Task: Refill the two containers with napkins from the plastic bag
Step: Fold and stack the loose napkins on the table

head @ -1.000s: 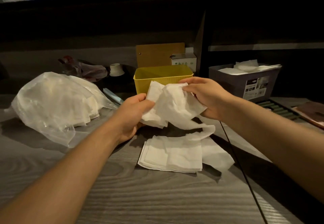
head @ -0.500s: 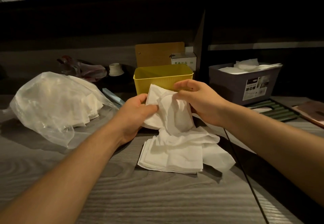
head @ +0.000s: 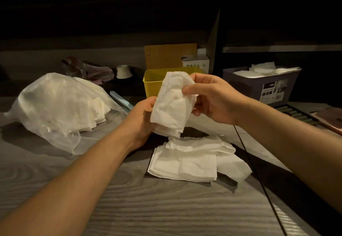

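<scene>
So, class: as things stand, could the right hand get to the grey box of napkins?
Probably yes, but not freely. The right hand is gripping a bundle of napkins. The grey box stands to its right with nothing between them.

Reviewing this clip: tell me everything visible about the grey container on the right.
The grey container is a rectangular, open-topped bin that looks like plastic, with walls tapering slightly downward. A printed label covers part of its front wall. It stands upright at the far right of the wooden table, beyond the right hand, which does not touch it. White napkins fill it and rise above the rim. Its base is partly in shadow.
</scene>
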Available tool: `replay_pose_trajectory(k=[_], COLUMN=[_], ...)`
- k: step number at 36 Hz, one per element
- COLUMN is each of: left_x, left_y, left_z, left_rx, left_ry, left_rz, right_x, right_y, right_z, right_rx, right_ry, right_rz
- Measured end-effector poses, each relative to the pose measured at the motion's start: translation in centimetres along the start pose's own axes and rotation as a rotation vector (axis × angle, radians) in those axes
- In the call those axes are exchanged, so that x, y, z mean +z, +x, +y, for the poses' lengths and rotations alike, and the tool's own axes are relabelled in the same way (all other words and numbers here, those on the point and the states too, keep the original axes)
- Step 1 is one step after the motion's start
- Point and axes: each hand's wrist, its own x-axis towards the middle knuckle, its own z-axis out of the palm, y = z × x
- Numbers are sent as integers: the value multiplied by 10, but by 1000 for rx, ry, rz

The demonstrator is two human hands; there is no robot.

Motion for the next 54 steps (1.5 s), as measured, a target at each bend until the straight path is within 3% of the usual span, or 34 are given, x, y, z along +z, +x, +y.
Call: replay_pose_trajectory(k=[3, 6, 11, 15, 19, 23, 29, 33, 36, 42, 49, 54], left_x=[1, 2, 4, 6, 6, 3, 0, 0, -4, -4, -1, -1], left_y=[-1, -1, -2, -4, -5, -6, -7, -7, -6, -4, -4, -2], left_z=[1, 1, 2, 6, 2, 0, 1, 2, 2, -2, -3, -6], left_rx=[24, 22, -24, -37, 28, 154, 336, 412, 465, 326, 234, 217], left_ry=[33, 98, 10, -117, 47, 247, 553, 649, 605, 525, 479, 497], left_rz=[-12, 18, 58, -36, -84, -20, 2, 41, 117, 43, 17, 48], right_x=[4, 4, 2, 3, 4, 5, 6, 8, 8, 5, 4, 2], right_y=[2, 7, 9, 10, 11, 11, 6, 4, 4, 3, 4, 5], right_z=[5, 15, 23, 26, 29, 33, 35, 35, 38, 51, 53, 54], right_rx=[16, 7, -79, -100, -77, -62, -240, -279, -287, -244, -343, -300], right_ry=[-2, -211, -456, -456, -416, -489, -570, -617, -579, -641, -769, -652], right_rz=[35, 147, 251, 305, 366, 351, 182, 83, 137, 238, 288, 301])
